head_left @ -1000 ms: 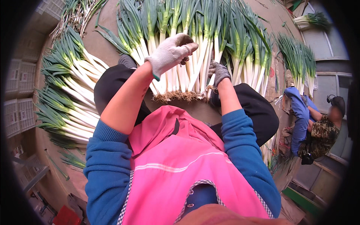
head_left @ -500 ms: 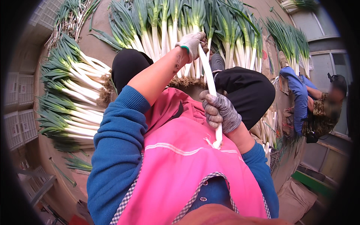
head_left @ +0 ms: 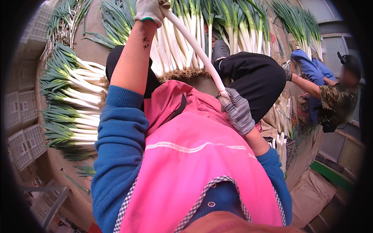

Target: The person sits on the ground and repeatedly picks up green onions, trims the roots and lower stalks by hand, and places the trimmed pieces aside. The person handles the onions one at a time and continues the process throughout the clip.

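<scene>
Gloved in pale white with a green cuff edge, my left hand (head_left: 149,11) is closed round the upper end of a long green onion (head_left: 194,43), near the top of the view. Its white stem slants down to the right across the gap between my knees. My right hand (head_left: 237,110), in a grey knit glove, is closed about the stem's lower end, above my right thigh. The leaf end of this green onion is hidden behind my left hand or beyond the view. Just behind the stem lies a row of green onions (head_left: 176,48) with roots toward me.
More green onions (head_left: 79,126) are piled on the left, beside stacked white crates (head_left: 25,145). On the right a seated person (head_left: 338,91) in a camouflage top works near another bundle of green onions (head_left: 301,31). Stripped white stems (head_left: 281,114) and a dark crate (head_left: 289,151) are by my right elbow.
My left hand has moved up and left, tilting the green onion that way. The right hand has shifted up slightly, nearer the stem's lower end. The other person's arm now reaches out.
</scene>
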The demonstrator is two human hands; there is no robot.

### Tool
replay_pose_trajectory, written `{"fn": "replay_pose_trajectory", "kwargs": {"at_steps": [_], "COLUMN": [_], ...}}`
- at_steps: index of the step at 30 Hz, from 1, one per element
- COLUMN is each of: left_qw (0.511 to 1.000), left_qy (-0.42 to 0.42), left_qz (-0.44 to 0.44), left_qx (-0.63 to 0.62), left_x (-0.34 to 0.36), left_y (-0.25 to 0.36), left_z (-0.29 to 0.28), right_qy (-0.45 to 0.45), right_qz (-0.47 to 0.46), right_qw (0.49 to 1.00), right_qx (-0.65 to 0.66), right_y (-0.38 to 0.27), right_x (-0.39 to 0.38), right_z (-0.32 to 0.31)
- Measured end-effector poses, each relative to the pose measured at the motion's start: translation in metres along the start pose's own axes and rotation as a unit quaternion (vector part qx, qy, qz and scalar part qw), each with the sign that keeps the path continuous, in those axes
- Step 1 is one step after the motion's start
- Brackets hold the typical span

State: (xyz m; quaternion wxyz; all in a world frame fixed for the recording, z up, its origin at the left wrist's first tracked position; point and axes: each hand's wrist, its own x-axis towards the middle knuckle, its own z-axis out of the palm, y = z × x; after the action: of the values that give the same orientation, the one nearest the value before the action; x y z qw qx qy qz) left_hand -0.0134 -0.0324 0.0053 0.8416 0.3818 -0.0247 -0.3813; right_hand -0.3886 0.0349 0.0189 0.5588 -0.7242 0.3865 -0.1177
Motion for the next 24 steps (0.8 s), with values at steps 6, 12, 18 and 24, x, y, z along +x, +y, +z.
{"fn": "replay_pose_trajectory", "kwargs": {"at_steps": [6, 12, 18, 24], "left_qw": [0.999, 0.997, 0.997, 0.999], "left_qy": [-0.025, 0.072, 0.050, -0.022], "left_qz": [0.029, 0.014, 0.040, 0.020], "left_qx": [-0.006, 0.021, 0.030, 0.035], "left_x": [0.001, 0.009, 0.017, -0.021], "left_y": [0.008, 0.013, 0.040, 0.019], "left_z": [-0.013, -0.024, -0.032, 0.029], "right_qy": [0.208, 0.160, 0.116, 0.069], "right_qz": [-0.279, -0.337, -0.066, -0.199], "right_qw": [0.877, 0.855, 0.989, 0.977], "right_qx": [-0.332, -0.360, -0.057, -0.040], "right_y": [0.009, 0.000, 0.009, -0.010], "right_x": [0.017, 0.020, 0.004, 0.012], "right_z": [-0.003, -0.010, -0.062, -0.067]}}
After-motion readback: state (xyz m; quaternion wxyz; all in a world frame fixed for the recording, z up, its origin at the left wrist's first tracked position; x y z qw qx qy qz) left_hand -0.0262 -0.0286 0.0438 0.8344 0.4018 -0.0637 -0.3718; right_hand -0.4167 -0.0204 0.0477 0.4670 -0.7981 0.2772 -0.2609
